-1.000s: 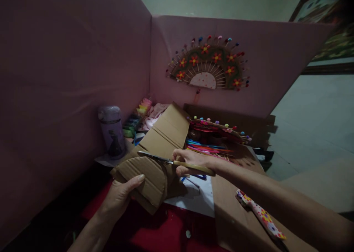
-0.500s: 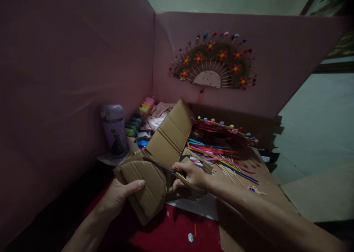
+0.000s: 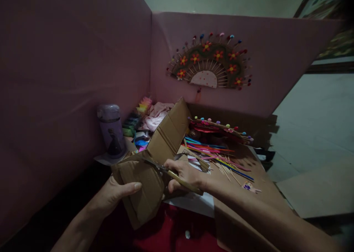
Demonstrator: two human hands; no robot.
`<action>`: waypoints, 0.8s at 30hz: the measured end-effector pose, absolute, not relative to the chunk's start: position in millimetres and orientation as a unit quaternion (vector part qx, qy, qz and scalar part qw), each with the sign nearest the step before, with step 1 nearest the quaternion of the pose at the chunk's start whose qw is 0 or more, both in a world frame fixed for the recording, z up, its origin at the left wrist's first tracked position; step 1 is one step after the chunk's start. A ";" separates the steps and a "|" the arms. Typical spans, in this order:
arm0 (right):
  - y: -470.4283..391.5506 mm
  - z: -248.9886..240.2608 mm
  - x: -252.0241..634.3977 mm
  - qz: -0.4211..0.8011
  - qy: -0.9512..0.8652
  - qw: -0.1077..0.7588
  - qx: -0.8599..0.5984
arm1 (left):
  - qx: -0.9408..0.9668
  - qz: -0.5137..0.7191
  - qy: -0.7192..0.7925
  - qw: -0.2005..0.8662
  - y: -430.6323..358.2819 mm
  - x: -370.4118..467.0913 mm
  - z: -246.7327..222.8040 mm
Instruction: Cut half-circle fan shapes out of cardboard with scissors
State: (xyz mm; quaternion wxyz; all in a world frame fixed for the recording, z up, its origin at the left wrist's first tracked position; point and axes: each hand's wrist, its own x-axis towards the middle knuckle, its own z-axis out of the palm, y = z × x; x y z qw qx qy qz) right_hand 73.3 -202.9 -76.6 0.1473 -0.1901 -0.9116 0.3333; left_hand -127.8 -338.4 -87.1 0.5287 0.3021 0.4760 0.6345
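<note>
My left hand [image 3: 121,190] is closed on a piece of brown cardboard [image 3: 145,198], thumb on top and the other fingers hidden beneath. In my right hand [image 3: 184,174] is a pair of scissors [image 3: 177,178] with yellowish handles. Its blades lie along the upper edge of the cardboard, pointing left. Behind them a longer strip of folded cardboard [image 3: 168,134] slants up and away to the right; whether it joins the held piece I cannot tell for sure.
A purple tumbler [image 3: 112,134] stands at left. Pipe cleaners [image 3: 221,161] and thin wooden sticks [image 3: 222,170] lie at right, before a decorated fan [image 3: 221,126]. Another fan [image 3: 207,64] hangs on the pink panel [image 3: 265,53]. Pink cloth [image 3: 156,119] lies behind; the tabletop [image 3: 166,233] is red.
The camera view has shifted slightly, so everything sits a little further left. The held cardboard has tilted a bit, and the scissors stay at its upper edge.
</note>
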 end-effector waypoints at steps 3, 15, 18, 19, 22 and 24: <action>-200.0 -97.6 67.8 0.353 -0.902 0.192 -0.159 | 0.316 0.619 0.477 0.538 -340.8 -130.3 -85.7; -205.5 -75.4 62.5 0.301 -0.925 0.155 -0.172 | 0.378 0.554 0.439 0.598 -350.1 -150.9 -92.0; -209.1 -63.4 60.2 0.300 -0.926 0.131 -0.191 | 0.391 0.546 0.422 0.609 -350.8 -149.5 -86.2; -208.8 -63.8 58.8 0.307 -0.924 0.134 -0.186 | 0.394 0.547 0.420 0.607 -350.8 -148.5 -83.9; -203.7 -76.0 53.0 0.326 -0.916 0.180 -0.154 | 0.396 0.550 0.424 0.601 -349.7 -146.8 -79.7; -199.5 -88.1 48.3 0.322 -0.911 0.216 -0.140 | 0.393 0.542 0.435 0.602 -349.0 -147.4 -80.8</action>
